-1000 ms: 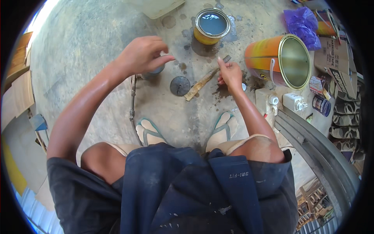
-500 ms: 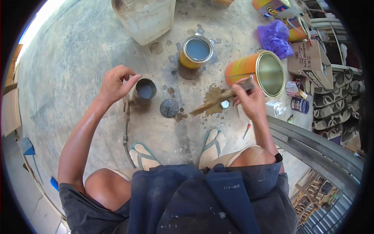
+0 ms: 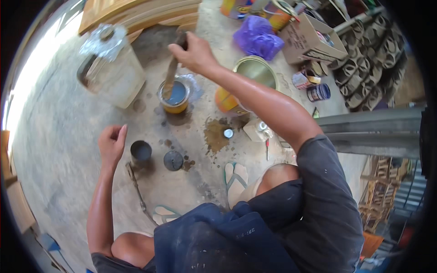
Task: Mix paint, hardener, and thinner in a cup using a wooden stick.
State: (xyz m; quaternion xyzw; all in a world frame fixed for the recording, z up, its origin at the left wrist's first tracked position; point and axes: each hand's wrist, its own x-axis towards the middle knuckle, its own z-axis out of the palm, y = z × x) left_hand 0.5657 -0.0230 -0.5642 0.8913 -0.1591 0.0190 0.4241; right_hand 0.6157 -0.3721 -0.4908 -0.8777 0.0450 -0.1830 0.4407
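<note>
"Stick (image 3: 171, 73) first: can you see it from your side?"

"Yes, but let me start at the feet. Two sandals (image 3: 236, 175) stand on the floor, and a hose (image 3: 135, 184) runs forward beside the left one."

"Past those?"

"A round dark disc (image 3: 173, 160), flat on the floor, just right of a dark cup (image 3: 141, 150). The left hand (image 3: 112, 145) is near that cup but not touching it, fingers curled."

"Anything in it?"

"Cannot tell, nor whether thumb and fingers meet. Over to the right is a brown puddle (image 3: 217, 136) with a white cap (image 3: 228, 133) by it."

"And the right hand (image 3: 195, 54)?"

"Reaching far out, clamped on the stick's upper end. The stick slants down, its lower end within the rim of a small yellow can (image 3: 175, 109) of blue-grey liquid (image 3: 180, 92). How deep, I cannot tell."

"Around that?"

"A large orange can (image 3: 225, 101) to the right, partly behind the forearm; a pale plastic jug (image 3: 119, 82) to the left. Farther off, a crumpled purple bag (image 3: 258, 37)."
</note>
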